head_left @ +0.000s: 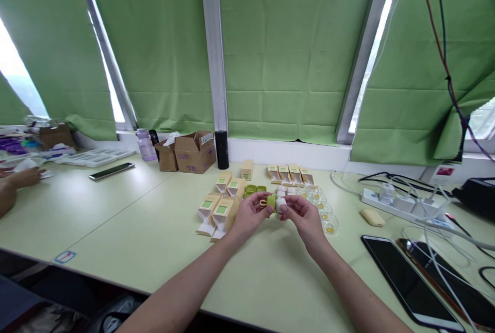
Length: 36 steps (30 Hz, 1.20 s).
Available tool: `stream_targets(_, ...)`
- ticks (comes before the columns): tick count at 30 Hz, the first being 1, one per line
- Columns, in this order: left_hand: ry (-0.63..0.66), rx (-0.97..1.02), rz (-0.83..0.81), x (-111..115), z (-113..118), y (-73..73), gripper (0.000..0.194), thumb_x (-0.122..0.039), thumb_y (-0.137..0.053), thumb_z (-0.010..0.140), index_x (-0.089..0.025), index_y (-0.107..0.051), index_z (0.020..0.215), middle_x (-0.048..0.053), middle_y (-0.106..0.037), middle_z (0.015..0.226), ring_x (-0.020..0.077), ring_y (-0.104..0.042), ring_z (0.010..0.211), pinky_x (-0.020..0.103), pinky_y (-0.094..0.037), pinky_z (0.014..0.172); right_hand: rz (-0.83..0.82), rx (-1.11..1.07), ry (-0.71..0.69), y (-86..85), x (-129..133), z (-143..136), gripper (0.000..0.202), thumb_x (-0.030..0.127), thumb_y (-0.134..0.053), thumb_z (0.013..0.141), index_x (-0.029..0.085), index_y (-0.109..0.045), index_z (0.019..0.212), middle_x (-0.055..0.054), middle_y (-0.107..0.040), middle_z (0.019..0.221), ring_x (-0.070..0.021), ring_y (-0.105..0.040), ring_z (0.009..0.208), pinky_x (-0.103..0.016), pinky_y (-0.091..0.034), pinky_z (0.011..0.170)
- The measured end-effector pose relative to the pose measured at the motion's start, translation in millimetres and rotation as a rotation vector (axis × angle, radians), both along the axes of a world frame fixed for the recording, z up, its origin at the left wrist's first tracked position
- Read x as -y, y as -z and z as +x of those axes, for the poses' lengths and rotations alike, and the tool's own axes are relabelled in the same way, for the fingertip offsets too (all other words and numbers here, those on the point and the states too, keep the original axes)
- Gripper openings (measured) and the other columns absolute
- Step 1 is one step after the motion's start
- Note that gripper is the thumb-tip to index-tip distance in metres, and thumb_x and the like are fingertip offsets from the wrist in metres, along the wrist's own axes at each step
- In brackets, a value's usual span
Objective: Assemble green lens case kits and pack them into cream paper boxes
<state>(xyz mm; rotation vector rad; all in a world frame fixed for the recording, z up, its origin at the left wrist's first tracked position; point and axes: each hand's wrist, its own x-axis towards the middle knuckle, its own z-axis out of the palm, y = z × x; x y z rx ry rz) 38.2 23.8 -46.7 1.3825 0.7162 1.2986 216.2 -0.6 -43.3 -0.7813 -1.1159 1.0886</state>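
Observation:
My left hand (251, 213) pinches a small green cube-shaped piece (271, 202) with a beige loop on its left side. A small white rounded piece (280, 204) is between the fingers of my right hand (305, 215), right against the green one; I cannot tell whether they are joined. Just behind my hands lie more green pieces (255, 188) and pale pinkish-white pieces (284, 189). Several clear plastic cups (330, 227) with yellow centres line up beyond my right hand. Left of my left hand stand beige cartons (221, 211) with green labels and open flaps.
More beige cartons (293, 174) stand at the back. Cardboard boxes (195, 153), a black cylinder (221, 150) and a purple bottle (145, 145) line the wall. A power strip (402, 205), cables and phones (406, 276) occupy the right. Another person's hand (29, 177) is far left.

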Motion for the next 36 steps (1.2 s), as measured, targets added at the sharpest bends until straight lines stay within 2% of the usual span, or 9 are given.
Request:
stream_targets(5,-0.015,-0.008,0.004,-1.3,1.1,1.0,0.060,-0.046,-0.099,0.065,-0.016,-0.071,0.108,0.011,-0.076,0.104,0.0231,-0.073,0.095,0.035,-0.059,0.086,-0.009,0.000,0.002,1.0,-0.1,-0.4,0.047,0.053,-0.097,0.064,0.019,-0.077,0.090,-0.007,-0.080,0.083,-0.0197,-0.071,0.067,-0.035,-0.062,0.064)
stream_targets(11,-0.023,0.007,-0.001,-0.8,3.5,0.9,0.057,-0.040,-0.102,0.060,-0.016,-0.069,0.101,0.008,-0.075,0.098,0.0229,-0.073,0.092,0.035,-0.058,0.085,0.008,0.022,0.032,1.6,0.4,-1.3,0.050,0.058,-0.096,0.065,0.020,-0.078,0.092,-0.008,-0.080,0.083,-0.0219,-0.073,0.067,-0.040,-0.066,0.064)
stream_targets(17,-0.028,-0.002,-0.022,4.3,5.9,-4.1,0.056,-0.031,-0.104,0.054,-0.017,-0.067,0.094,0.006,-0.075,0.094,0.0220,-0.073,0.090,0.034,-0.058,0.083,-0.016,-0.003,0.037,2.0,0.8,-3.8,0.051,0.059,-0.096,0.064,0.019,-0.078,0.090,-0.007,-0.080,0.081,-0.0211,-0.073,0.067,-0.038,-0.066,0.063)
stream_targets(22,-0.028,-0.018,-0.008,4.1,6.1,-3.5,0.055,-0.035,-0.103,0.057,-0.017,-0.067,0.095,0.006,-0.075,0.095,0.0220,-0.072,0.090,0.033,-0.058,0.081,-0.038,-0.020,0.028,2.1,0.9,-3.8,0.052,0.057,-0.098,0.060,0.019,-0.077,0.090,-0.006,-0.079,0.077,-0.0214,-0.073,0.064,-0.038,-0.066,0.061)
stream_targets(26,-0.015,-0.012,-0.005,4.1,6.2,-2.7,0.054,-0.035,-0.102,0.058,-0.017,-0.067,0.093,0.005,-0.074,0.092,0.0209,-0.072,0.088,0.032,-0.057,0.079,-0.009,0.010,0.030,5.0,0.9,-5.0,0.054,0.056,-0.095,0.066,0.021,-0.080,0.102,-0.002,-0.076,0.072,-0.0205,-0.072,0.063,-0.039,-0.067,0.064)
stream_targets(31,-0.001,0.000,-0.010,4.5,6.8,-2.0,0.051,-0.034,-0.102,0.059,-0.017,-0.067,0.092,0.004,-0.074,0.091,0.0203,-0.071,0.086,0.032,-0.058,0.076,-0.027,0.018,0.017,7.9,1.3,-6.8,0.057,0.058,-0.094,0.067,0.021,-0.082,0.109,-0.003,-0.078,0.079,-0.0215,-0.074,0.068,-0.043,-0.069,0.070)
stream_targets(36,0.001,-0.004,0.019,1.0,5.0,1.2,0.052,-0.043,-0.099,0.064,-0.015,-0.070,0.097,0.007,-0.074,0.096,0.0215,-0.071,0.090,0.033,-0.058,0.081,-0.027,0.033,-0.023,5.6,1.8,-6.8,0.061,0.060,-0.093,0.068,0.022,-0.082,0.115,-0.001,-0.075,0.076,-0.0212,-0.074,0.070,-0.044,-0.069,0.074)
